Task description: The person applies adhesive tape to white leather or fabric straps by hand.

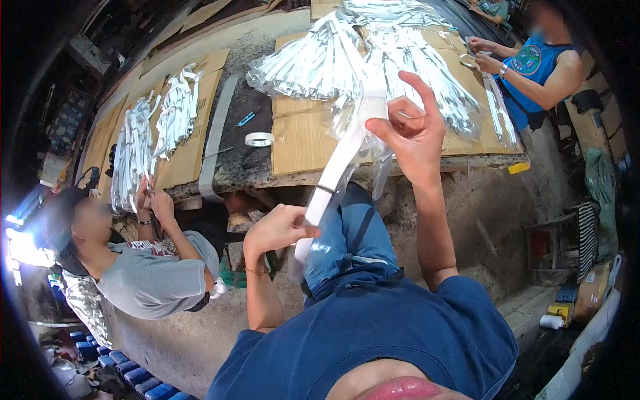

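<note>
Holding a long white strip in a clear plastic sleeve (337, 170), the person's left hand (277, 230) pinched its near end, and the right hand (410, 137) gripped its far end with the forefinger raised. It lay between the hands above the knees, its long axis slanting from near left to far right. Many silvery sleeved strips (373, 63) were already fanned on the cardboard-covered table (300, 143); this one seemed unfinished. A white tape roll (259, 139) lay to the left. Two co-workers handled similar strips.
</note>
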The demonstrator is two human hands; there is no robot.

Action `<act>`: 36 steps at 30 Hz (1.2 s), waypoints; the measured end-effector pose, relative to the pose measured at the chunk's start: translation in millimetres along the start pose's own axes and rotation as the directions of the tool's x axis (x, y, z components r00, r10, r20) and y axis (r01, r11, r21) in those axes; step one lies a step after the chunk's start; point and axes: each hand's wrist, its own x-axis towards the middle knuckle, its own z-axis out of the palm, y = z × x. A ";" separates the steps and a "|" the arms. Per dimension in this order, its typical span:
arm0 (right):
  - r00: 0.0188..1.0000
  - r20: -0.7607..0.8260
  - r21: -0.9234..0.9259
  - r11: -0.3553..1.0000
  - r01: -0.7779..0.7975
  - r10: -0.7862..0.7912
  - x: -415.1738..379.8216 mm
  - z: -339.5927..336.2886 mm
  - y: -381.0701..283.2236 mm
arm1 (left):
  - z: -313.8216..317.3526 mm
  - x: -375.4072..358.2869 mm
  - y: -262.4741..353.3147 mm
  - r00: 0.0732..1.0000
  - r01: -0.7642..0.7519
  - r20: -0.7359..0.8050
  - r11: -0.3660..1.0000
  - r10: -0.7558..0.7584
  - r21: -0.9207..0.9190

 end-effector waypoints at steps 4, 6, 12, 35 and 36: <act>0.998 -0.056 -0.034 0.999 0.010 -0.012 5.2 -2.3 5.0 | 11.5 11.2 -67.3 0.989 0.143 -0.008 0.950 -0.147 0.277; 0.997 -0.070 -0.062 0.998 0.015 -0.019 6.7 -5.5 5.5 | 25.0 16.3 -93.8 0.973 0.202 0.062 0.954 -0.220 0.223; 0.998 0.047 0.061 0.998 0.030 -0.033 6.5 4.9 13.0 | -15.1 31.4 -16.9 0.864 -0.197 -0.484 0.977 0.134 -0.080; 0.977 0.087 -0.057 0.980 -0.190 0.194 3.0 0.7 -0.2 | -13.4 47.8 94.5 0.678 -0.448 -0.702 0.880 0.219 -0.158; 0.976 0.104 -0.038 0.981 -0.191 0.193 3.0 1.2 1.2 | -13.0 45.2 96.9 0.704 -0.369 -0.693 0.914 0.155 -0.170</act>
